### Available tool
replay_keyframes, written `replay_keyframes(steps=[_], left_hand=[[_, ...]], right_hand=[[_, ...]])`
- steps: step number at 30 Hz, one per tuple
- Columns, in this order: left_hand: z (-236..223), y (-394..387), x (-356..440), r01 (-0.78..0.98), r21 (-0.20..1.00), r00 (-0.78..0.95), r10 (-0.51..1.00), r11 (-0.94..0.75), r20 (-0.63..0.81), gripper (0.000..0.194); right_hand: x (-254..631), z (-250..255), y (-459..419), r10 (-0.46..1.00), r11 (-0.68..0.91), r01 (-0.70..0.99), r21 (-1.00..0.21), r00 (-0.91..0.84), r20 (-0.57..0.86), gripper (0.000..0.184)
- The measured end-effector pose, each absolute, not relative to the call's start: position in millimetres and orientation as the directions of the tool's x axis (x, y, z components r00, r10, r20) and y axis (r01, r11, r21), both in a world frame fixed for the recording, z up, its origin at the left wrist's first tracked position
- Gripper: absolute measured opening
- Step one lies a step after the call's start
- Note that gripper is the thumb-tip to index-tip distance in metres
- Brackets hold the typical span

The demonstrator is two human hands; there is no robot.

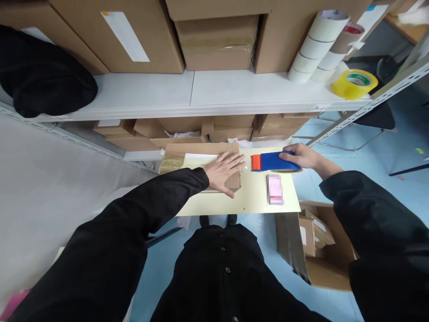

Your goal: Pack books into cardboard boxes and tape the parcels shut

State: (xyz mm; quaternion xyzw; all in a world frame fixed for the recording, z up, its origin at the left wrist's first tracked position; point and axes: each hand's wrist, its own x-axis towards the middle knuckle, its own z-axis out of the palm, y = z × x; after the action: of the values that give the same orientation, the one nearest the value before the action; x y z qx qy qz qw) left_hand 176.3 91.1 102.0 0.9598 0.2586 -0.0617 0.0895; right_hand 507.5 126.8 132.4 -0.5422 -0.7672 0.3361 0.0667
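A cardboard box [172,154] with a pale label on top lies on a small cream table [214,205]. Across the box's right end rests my left hand [225,172], palm down with the fingers spread. My right hand [300,157] is closed around a blue tape dispenser [273,161] with an orange front end. The dispenser is held over the table, to the right of the box and apart from it. Just below it on the tabletop lies a small pink and white stack [275,189], blurred so that its kind does not show.
Behind the table stands a shelf [140,96] loaded with large cartons [214,44]. White tape rolls [311,47] and a yellow tape roll [351,86] sit at its right end; a black cloth item [50,74] at its left. An open carton [328,268] with small boxes is on the floor, right.
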Motion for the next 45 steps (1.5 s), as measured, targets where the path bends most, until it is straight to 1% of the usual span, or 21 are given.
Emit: replay_keyframes(steps=[4,10,13,15,17,22,24,28,33,38,41,42,43,45], left_hand=[[84.9,98.6,176.0,0.516,0.144,0.855,0.496,-0.844,-0.152,0.113],[82.5,95.8,171.7,0.523,0.145,0.851,0.505,-0.84,-0.144,0.112],[83.8,94.9,171.2,0.527,0.144,0.849,0.513,-0.837,-0.128,0.111],[84.0,94.6,170.5,0.535,0.14,0.844,0.522,-0.833,-0.12,0.112],[83.6,94.2,169.9,0.54,0.135,0.841,0.527,-0.831,-0.119,0.113],[80.3,92.4,168.3,0.535,0.131,0.845,0.524,-0.835,-0.106,0.115],[78.9,92.0,167.5,0.529,0.134,0.849,0.519,-0.838,-0.1,0.115],[76.2,92.2,165.5,0.518,0.15,0.855,0.51,-0.842,-0.09,0.116],[72.8,94.8,165.2,0.51,0.181,0.86,0.505,-0.841,-0.078,0.121],[73.3,97.0,166.3,0.506,0.177,0.863,0.497,-0.845,-0.093,0.12],[73.3,95.9,165.5,0.51,0.171,0.86,0.5,-0.843,-0.1,0.118],[72.9,95.4,165.1,0.508,0.172,0.861,0.499,-0.844,-0.096,0.117],[72.4,95.2,164.7,0.503,0.176,0.864,0.495,-0.846,-0.089,0.116],[72.2,96.1,164.2,0.491,0.191,0.871,0.487,-0.85,-0.073,0.115]], right_hand=[[507.1,132.0,128.8,0.879,0.184,0.811,-0.555,-0.389,-0.276,0.048],[523.2,138.0,137.7,0.818,0.187,0.844,-0.502,-0.417,-0.396,0.047],[526.5,140.0,137.8,0.826,0.222,0.867,-0.447,-0.411,-0.387,0.048],[518.9,140.6,136.9,0.845,0.265,0.893,-0.364,-0.397,-0.358,0.048],[501.8,141.9,135.4,0.86,0.293,0.921,-0.255,-0.371,-0.351,0.047],[434.3,152.4,132.1,0.887,0.289,0.957,0.024,-0.258,-0.382,0.054],[410.3,156.3,133.0,0.89,0.305,0.949,0.084,-0.252,-0.381,0.056],[388.7,157.6,136.1,0.874,0.375,0.921,0.107,-0.313,-0.371,0.057],[390.6,159.0,132.0,0.871,0.392,0.912,0.12,-0.326,-0.367,0.056],[379.2,158.9,120.6,0.885,0.403,0.895,0.192,-0.327,-0.333,0.051],[374.1,140.1,107.8,0.862,0.432,0.876,0.216,-0.331,-0.384,0.042],[375.2,131.1,102.7,0.834,0.458,0.868,0.193,-0.346,-0.429,0.04],[378.0,121.8,97.8,0.831,0.449,0.877,0.171,-0.341,-0.439,0.042],[388.3,105.0,89.4,0.886,0.339,0.92,0.196,-0.242,-0.396,0.049]])
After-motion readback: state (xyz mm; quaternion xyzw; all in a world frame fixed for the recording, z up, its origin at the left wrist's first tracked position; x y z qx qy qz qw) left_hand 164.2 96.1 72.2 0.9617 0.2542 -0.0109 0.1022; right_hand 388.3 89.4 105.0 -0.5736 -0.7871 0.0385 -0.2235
